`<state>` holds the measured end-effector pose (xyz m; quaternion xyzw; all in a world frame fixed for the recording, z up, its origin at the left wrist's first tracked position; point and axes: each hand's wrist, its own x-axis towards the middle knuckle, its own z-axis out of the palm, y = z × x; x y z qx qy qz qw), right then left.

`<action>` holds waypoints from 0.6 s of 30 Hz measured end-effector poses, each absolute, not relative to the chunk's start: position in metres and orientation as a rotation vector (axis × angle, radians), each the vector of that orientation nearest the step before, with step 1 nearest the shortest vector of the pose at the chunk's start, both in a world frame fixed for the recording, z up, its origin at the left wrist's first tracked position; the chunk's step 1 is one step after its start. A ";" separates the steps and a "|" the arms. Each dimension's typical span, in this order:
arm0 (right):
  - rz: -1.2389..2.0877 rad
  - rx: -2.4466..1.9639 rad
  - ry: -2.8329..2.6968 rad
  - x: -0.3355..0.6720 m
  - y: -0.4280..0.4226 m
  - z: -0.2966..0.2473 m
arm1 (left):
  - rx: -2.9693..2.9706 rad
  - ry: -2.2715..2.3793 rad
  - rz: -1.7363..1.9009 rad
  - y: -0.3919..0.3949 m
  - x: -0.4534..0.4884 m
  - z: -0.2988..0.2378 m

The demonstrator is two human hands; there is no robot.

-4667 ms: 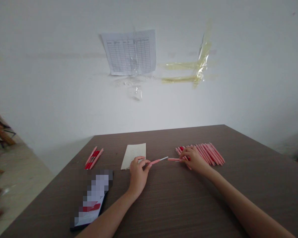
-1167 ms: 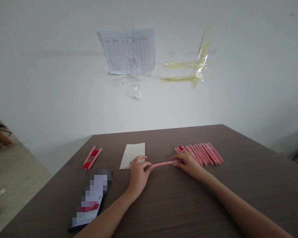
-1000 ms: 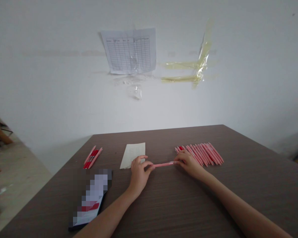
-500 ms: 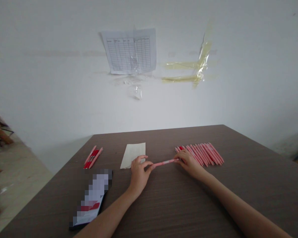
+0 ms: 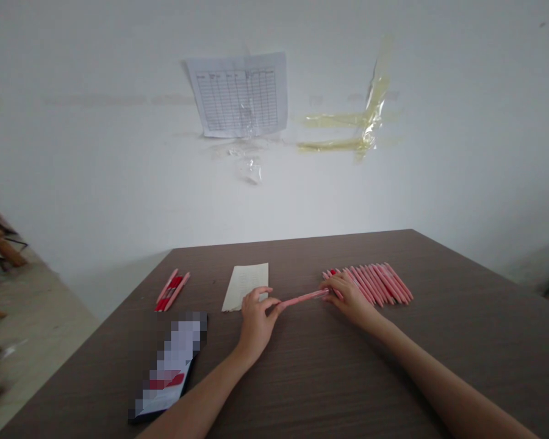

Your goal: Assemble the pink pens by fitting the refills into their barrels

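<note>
1. The left hand (image 5: 257, 318) pinches one end of a slim pink plastic pen (image 5: 301, 299).
2. The right hand (image 5: 350, 299) pinches the other; the pen spans both grips.
3. Beyond the right grip: slender, mostly pink pens (image 5: 379, 284); beyond the left: cream paper sheet (image 5: 243, 284).

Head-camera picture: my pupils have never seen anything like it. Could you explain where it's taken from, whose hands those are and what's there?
No machine here: a person wears the camera on their head, looking forward and down. Their bare left hand and right hand pinch opposite ends of one slim pink pen above a dark brown, wood-grained table. On the right lies a row of mostly pink pens. On the left lie a small group of pink and red pens and, nearer the wearer, a flat, dark-edged device, shown pixelated. A cream paper sheet lies between the groups, partly hidden by the left hand.
</note>
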<state>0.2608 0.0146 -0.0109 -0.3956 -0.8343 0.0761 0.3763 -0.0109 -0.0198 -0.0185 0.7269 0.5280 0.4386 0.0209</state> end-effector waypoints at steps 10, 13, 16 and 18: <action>0.143 -1.031 -2.206 0.258 0.012 -0.011 | 2.227 1.623 1.320 -0.022 -0.011 -0.015; 0.149 -1.050 -2.198 0.258 0.011 -0.010 | 2.230 1.625 1.345 -0.021 -0.011 -0.016; 0.132 -1.056 -2.191 0.259 0.012 -0.011 | 2.236 1.621 1.362 -0.021 -0.011 -0.017; 0.122 -1.046 -2.208 0.260 0.013 -0.012 | 2.239 1.610 1.365 -0.021 -0.012 -0.018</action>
